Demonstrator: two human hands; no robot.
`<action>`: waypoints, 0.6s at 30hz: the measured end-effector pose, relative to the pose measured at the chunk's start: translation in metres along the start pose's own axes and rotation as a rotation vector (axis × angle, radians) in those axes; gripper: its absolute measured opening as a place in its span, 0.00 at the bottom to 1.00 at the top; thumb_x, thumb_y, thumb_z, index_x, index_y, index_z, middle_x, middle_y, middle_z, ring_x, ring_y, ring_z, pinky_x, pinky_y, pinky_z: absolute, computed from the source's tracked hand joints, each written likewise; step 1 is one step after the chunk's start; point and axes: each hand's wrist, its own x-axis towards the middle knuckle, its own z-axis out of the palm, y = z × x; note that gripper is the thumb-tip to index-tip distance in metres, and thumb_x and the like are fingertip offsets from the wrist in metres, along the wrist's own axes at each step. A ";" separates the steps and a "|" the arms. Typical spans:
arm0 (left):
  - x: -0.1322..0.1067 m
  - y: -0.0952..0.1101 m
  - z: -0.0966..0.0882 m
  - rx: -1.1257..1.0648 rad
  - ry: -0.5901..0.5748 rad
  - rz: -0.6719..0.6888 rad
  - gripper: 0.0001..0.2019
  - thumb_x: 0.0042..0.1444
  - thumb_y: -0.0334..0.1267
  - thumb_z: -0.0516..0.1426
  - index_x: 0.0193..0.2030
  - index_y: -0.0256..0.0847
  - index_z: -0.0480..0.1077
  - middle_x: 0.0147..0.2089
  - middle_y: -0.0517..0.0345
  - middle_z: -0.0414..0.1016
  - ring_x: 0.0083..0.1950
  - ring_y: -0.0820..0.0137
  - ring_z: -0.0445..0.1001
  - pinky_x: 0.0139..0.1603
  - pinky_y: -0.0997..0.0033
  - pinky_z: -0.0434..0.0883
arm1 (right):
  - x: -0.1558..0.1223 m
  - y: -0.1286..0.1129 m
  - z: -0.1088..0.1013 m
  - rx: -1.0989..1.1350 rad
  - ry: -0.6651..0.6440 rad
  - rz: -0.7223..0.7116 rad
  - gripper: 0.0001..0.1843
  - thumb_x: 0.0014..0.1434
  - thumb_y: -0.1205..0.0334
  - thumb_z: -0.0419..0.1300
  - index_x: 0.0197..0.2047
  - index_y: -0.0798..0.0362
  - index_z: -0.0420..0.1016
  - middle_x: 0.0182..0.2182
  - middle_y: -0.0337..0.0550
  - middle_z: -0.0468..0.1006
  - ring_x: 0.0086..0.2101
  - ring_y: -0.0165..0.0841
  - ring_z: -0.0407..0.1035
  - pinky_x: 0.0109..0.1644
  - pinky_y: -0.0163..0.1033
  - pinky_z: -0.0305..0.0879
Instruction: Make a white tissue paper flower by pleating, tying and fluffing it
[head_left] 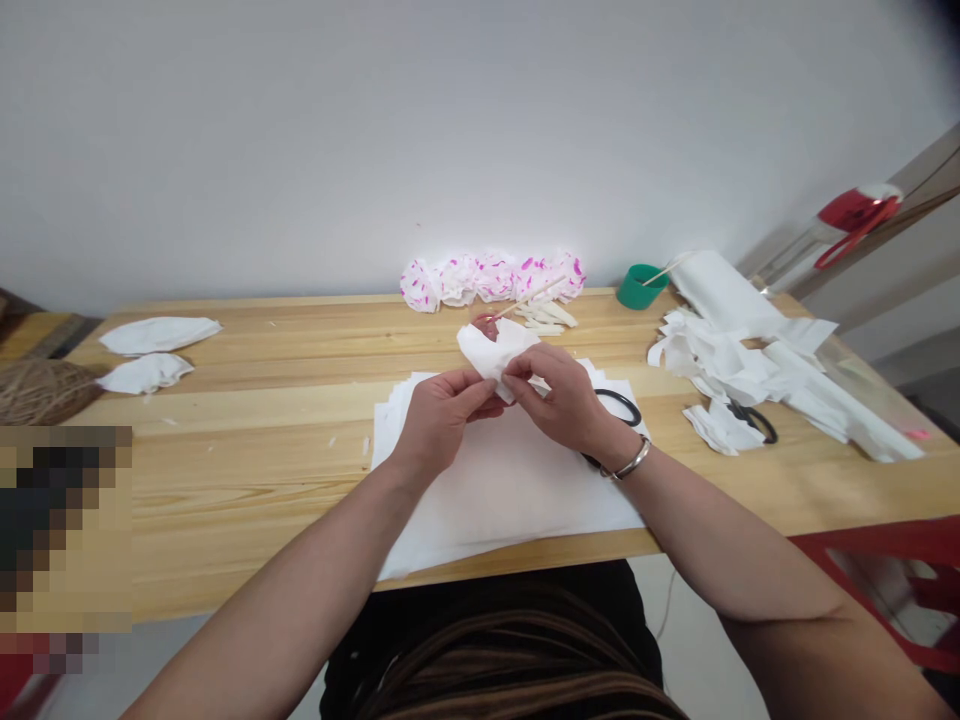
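My left hand [442,415] and my right hand [559,395] meet above a stack of white tissue sheets [495,490]. Both pinch a folded piece of white tissue [495,350] that has a pink spot at its top. A thin wooden stick [529,298] rises from that piece toward the wall. A metal bangle [631,461] circles my right wrist. Black scissors [619,405] lie on the sheets just right of my right hand.
A row of white-and-pink paper flowers [491,277] stands by the wall, with cut strips [546,317] in front. A green cup [639,286], white paper scraps [739,355] and a second pair of scissors [754,420] lie right. Two tissue wads [154,350] and twine [37,390] lie left.
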 end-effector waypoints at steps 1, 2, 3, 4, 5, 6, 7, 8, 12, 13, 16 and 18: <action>0.000 0.000 0.000 -0.001 -0.001 0.002 0.11 0.44 0.42 0.65 0.31 0.37 0.78 0.31 0.53 0.80 0.33 0.68 0.77 0.42 0.65 0.72 | 0.000 0.000 0.000 0.000 -0.001 0.001 0.05 0.58 0.66 0.54 0.31 0.52 0.68 0.27 0.40 0.71 0.30 0.31 0.63 0.37 0.39 0.59; 0.000 0.000 0.000 -0.002 -0.003 0.004 0.11 0.44 0.42 0.65 0.31 0.38 0.78 0.31 0.53 0.80 0.33 0.68 0.77 0.42 0.65 0.72 | 0.000 0.000 0.000 0.001 -0.002 0.002 0.05 0.58 0.66 0.54 0.31 0.52 0.68 0.27 0.40 0.71 0.30 0.31 0.64 0.37 0.39 0.59; 0.000 0.000 0.000 -0.001 -0.005 0.006 0.10 0.44 0.42 0.65 0.31 0.38 0.78 0.32 0.53 0.80 0.33 0.68 0.77 0.42 0.65 0.72 | 0.000 0.000 0.000 0.002 -0.004 0.002 0.05 0.58 0.66 0.54 0.31 0.52 0.68 0.27 0.41 0.72 0.30 0.31 0.64 0.37 0.39 0.59; 0.000 0.000 0.000 0.000 -0.007 0.007 0.10 0.44 0.42 0.65 0.32 0.38 0.78 0.32 0.53 0.80 0.33 0.68 0.77 0.42 0.65 0.72 | 0.000 0.000 0.000 0.004 -0.005 0.001 0.05 0.59 0.66 0.54 0.31 0.52 0.68 0.27 0.41 0.72 0.30 0.31 0.64 0.37 0.39 0.59; 0.000 0.000 -0.001 0.001 -0.010 0.009 0.10 0.45 0.42 0.64 0.32 0.38 0.78 0.32 0.54 0.80 0.33 0.69 0.77 0.42 0.66 0.72 | 0.000 0.000 0.000 0.005 -0.007 0.000 0.05 0.59 0.66 0.54 0.31 0.52 0.68 0.27 0.41 0.72 0.31 0.31 0.64 0.37 0.39 0.59; 0.000 0.000 -0.001 0.001 -0.012 0.009 0.10 0.45 0.42 0.64 0.32 0.38 0.78 0.32 0.54 0.80 0.33 0.69 0.76 0.42 0.66 0.72 | 0.000 0.000 0.000 0.008 -0.007 -0.002 0.05 0.59 0.66 0.54 0.31 0.52 0.68 0.27 0.41 0.72 0.31 0.31 0.64 0.37 0.39 0.59; 0.000 0.000 -0.001 0.001 -0.015 0.010 0.10 0.45 0.42 0.64 0.32 0.38 0.78 0.32 0.54 0.80 0.33 0.69 0.76 0.41 0.66 0.72 | 0.000 0.000 0.000 0.012 -0.005 -0.002 0.05 0.59 0.66 0.54 0.31 0.52 0.68 0.27 0.41 0.72 0.30 0.31 0.64 0.37 0.39 0.60; 0.000 0.000 -0.001 -0.001 -0.017 0.011 0.10 0.45 0.41 0.64 0.32 0.38 0.78 0.32 0.54 0.80 0.33 0.69 0.76 0.41 0.67 0.72 | 0.000 0.000 0.000 0.018 -0.002 0.000 0.05 0.58 0.66 0.54 0.31 0.52 0.68 0.27 0.41 0.72 0.30 0.31 0.64 0.37 0.39 0.60; 0.000 -0.001 -0.001 -0.008 -0.015 0.018 0.09 0.46 0.41 0.64 0.32 0.38 0.78 0.32 0.54 0.80 0.34 0.69 0.76 0.41 0.67 0.72 | 0.001 -0.001 0.000 0.056 0.024 0.031 0.04 0.57 0.66 0.55 0.30 0.52 0.68 0.26 0.40 0.71 0.29 0.30 0.63 0.36 0.38 0.60; 0.000 -0.001 -0.001 -0.007 -0.014 0.018 0.09 0.46 0.41 0.64 0.32 0.37 0.78 0.32 0.54 0.80 0.34 0.68 0.77 0.41 0.67 0.72 | 0.001 -0.001 -0.001 0.067 0.031 0.044 0.04 0.57 0.67 0.55 0.30 0.52 0.68 0.26 0.39 0.71 0.29 0.30 0.63 0.36 0.38 0.60; 0.000 -0.001 -0.001 -0.002 -0.013 0.021 0.09 0.46 0.40 0.64 0.32 0.37 0.77 0.32 0.54 0.80 0.35 0.67 0.77 0.41 0.66 0.72 | 0.002 -0.002 -0.001 0.112 0.056 0.090 0.04 0.56 0.67 0.55 0.29 0.53 0.67 0.25 0.38 0.71 0.28 0.29 0.63 0.34 0.37 0.60; -0.001 -0.001 -0.001 -0.002 -0.015 0.024 0.08 0.46 0.40 0.63 0.32 0.38 0.77 0.32 0.54 0.79 0.35 0.67 0.77 0.41 0.66 0.72 | 0.003 -0.003 -0.002 0.161 0.075 0.135 0.04 0.56 0.67 0.56 0.29 0.53 0.67 0.25 0.38 0.71 0.27 0.28 0.63 0.33 0.36 0.60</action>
